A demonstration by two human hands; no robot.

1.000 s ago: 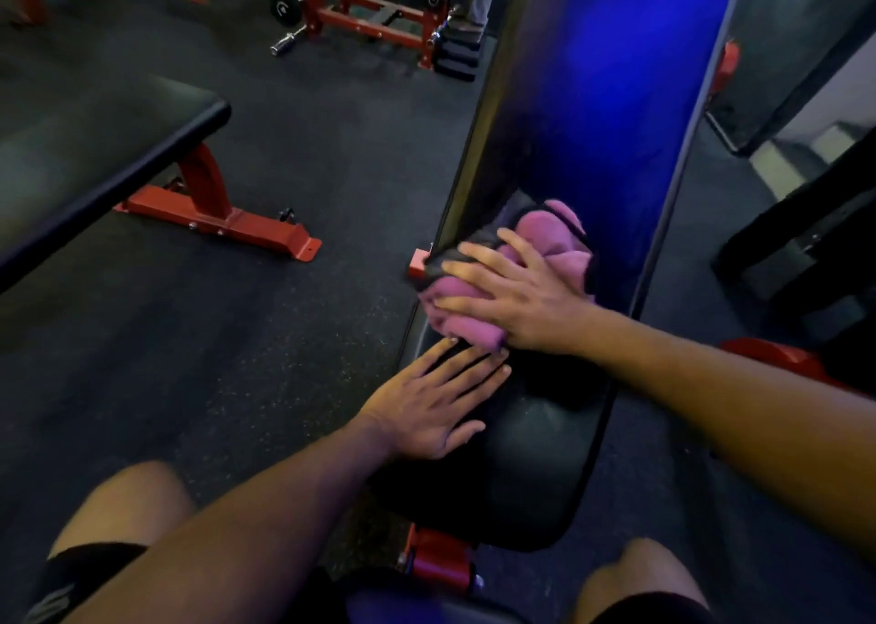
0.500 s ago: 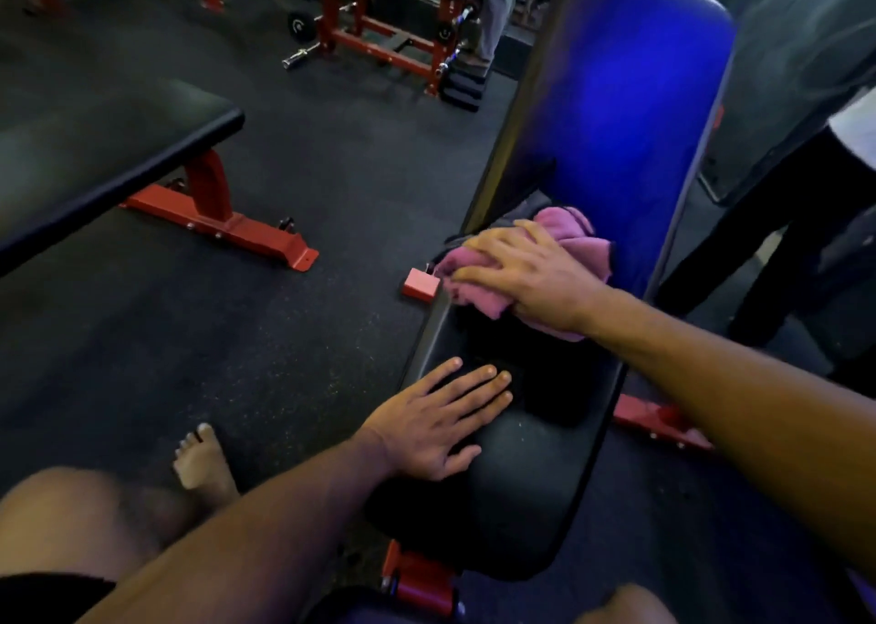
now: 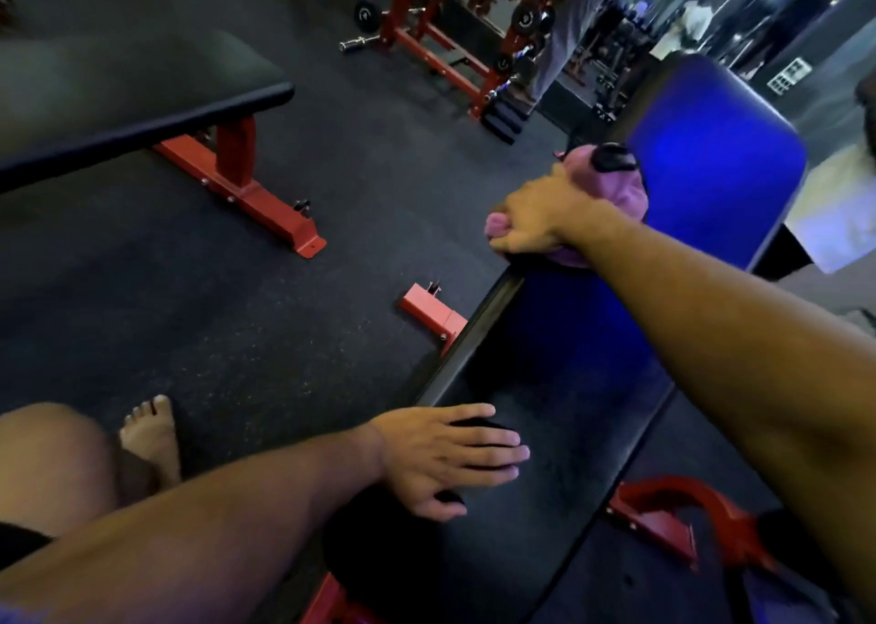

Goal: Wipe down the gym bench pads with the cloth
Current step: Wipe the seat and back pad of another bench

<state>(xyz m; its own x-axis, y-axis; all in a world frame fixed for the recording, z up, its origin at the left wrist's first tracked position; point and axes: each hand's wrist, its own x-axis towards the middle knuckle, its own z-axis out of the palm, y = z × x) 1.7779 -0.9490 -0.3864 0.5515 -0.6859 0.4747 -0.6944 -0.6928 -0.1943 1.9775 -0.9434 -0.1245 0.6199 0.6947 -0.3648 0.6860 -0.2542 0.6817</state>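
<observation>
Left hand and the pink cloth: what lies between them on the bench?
In the head view, only bare black pad lies between the left hand, flat on the seat, and the pink cloth under the right hand.

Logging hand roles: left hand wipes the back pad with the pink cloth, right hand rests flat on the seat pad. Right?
Swapped. The head view shows the right hand holding the pink cloth on the back pad; the left hand rests flat on the seat pad.

Our right hand (image 3: 535,220) reaches far forward on a straight arm, fingers curled shut, apparently around a wad of cloth (image 3: 611,192). Our left hand (image 3: 441,457) lies flat, palm down, fingers spread and pointing right.
</observation>
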